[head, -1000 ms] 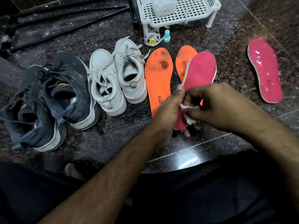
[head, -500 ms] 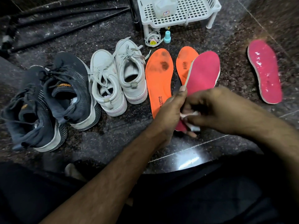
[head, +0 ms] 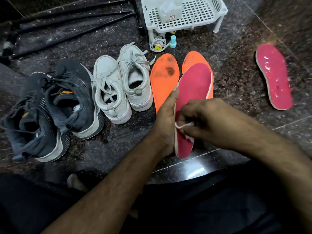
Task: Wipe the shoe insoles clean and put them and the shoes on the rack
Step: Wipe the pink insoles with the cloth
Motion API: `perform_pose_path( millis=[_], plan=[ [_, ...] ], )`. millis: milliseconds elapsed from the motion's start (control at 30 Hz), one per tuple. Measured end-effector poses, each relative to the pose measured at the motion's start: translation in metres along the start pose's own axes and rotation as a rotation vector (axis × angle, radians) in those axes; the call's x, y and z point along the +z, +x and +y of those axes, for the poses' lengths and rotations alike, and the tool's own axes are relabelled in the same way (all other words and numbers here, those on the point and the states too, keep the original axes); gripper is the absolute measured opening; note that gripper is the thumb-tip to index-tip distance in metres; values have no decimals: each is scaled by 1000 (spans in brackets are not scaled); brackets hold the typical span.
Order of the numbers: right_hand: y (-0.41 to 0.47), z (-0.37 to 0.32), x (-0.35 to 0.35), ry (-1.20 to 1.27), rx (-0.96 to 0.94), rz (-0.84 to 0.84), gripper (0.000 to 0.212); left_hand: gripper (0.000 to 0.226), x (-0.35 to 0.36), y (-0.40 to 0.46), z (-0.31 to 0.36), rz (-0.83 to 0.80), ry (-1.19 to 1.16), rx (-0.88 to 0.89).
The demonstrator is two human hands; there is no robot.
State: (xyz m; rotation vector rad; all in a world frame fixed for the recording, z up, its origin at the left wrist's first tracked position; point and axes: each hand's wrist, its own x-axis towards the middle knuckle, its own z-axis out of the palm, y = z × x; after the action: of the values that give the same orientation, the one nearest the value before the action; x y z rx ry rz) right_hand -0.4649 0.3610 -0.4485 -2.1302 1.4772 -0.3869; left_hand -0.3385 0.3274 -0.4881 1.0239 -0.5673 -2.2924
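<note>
My left hand (head: 166,119) grips a pink insole (head: 194,85) by its left edge and holds it tilted above the floor. My right hand (head: 207,122) pinches a small white wipe (head: 183,126) against the insole's lower half. A second pink insole (head: 274,76), wet and shiny, lies on the floor at the right. Two orange insoles lie flat behind the held one: a stained one (head: 164,78) and one mostly hidden (head: 194,59). A white shoe pair (head: 123,85) and a dark grey shoe pair (head: 50,105) stand to the left. The white plastic rack (head: 209,16) stands at the top.
A white container (head: 170,11) sits on the rack. A small teal bottle (head: 172,41) and a coiled lace with a yellow tag (head: 158,45) lie in front of the rack. Black tripod legs (head: 67,22) cross the floor at the top left. My dark-clothed legs fill the bottom.
The held pink insole has turned more face-up and come lower toward me. My right hand with the wipe has slid down along it. Shoes and floor insoles have not moved.
</note>
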Motion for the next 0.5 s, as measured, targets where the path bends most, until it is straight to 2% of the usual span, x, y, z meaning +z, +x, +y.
perform_pose_path(
  millis=[100, 200, 267, 367, 400, 500],
  plan=[
    [-2, -3, -3, 21, 8, -78, 9, 70, -3, 2, -2, -24, 28, -28],
    [-6, 6, -11, 27, 78, -53, 9, 60, -4, 3, -3, -40, 103, -70],
    [-7, 20, -18, -44, 183, 74, 14, 50, -5, 5, -6, -42, 204, -48],
    [-6, 40, -32, -74, 364, 326, 16, 32, -5, 2, -9, -85, 211, -42],
    [-6, 45, -37, -95, 424, 411, 16, 31, -6, 2, -10, -93, 198, -25],
    [-10, 51, -44, -179, 542, 580, 17, 51, -10, 5, -10, -80, 243, 31]
  ],
)
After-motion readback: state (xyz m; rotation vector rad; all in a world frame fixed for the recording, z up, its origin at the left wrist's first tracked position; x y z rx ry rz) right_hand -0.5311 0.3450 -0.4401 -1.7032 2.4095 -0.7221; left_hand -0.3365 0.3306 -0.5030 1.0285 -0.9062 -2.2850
